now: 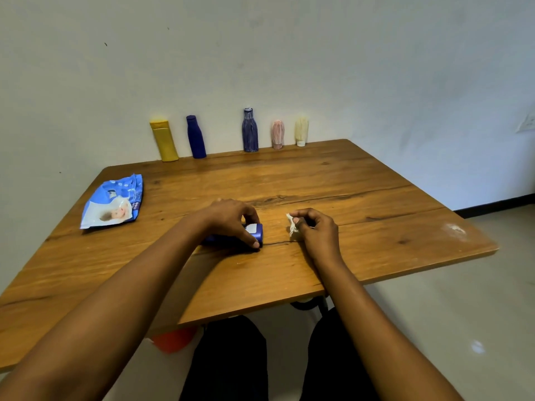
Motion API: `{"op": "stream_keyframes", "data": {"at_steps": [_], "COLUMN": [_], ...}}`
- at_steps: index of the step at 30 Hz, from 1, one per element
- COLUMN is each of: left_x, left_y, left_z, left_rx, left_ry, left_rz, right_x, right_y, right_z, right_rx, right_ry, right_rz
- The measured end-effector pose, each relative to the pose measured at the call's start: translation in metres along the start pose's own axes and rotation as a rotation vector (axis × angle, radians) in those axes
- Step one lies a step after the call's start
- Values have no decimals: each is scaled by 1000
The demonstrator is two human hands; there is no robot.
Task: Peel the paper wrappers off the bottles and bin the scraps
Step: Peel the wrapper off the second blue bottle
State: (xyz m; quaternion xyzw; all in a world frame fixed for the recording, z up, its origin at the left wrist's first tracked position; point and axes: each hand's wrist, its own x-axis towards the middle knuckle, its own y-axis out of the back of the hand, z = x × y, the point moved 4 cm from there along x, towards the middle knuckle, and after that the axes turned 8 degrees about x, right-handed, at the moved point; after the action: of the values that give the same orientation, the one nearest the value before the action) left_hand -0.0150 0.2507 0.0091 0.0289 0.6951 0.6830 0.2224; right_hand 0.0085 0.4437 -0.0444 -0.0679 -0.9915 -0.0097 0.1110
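A wooden bench (362, 198) with dark grain stands against a pale, slightly marked wall (289, 53), above a light tiled floor (463, 314) with dark skirting (498, 204).

No text can be read. White lettering is seen on a dark strip of the blue pouch (113, 202), but it is too small to be made out. A pale label on the lying bottle (258, 235) is blurred.
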Motion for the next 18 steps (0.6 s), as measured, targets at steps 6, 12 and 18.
{"op": "stream_keyframes", "data": {"at_steps": [6, 12, 18], "left_x": [-11, -55, -74], "left_y": [15, 35, 35], "left_z": [8, 21, 18], "left_rx": [-93, -508, -576], "left_ry": [-39, -150, -167], "left_rz": [259, 557, 677], "right_x": [-7, -9, -35], "right_y": [4, -6, -18], "right_z": [-14, -95, -111], "right_rx": [385, -43, -421], "right_ry": [-227, 399, 799], "right_rz": [-73, -181, -328]}}
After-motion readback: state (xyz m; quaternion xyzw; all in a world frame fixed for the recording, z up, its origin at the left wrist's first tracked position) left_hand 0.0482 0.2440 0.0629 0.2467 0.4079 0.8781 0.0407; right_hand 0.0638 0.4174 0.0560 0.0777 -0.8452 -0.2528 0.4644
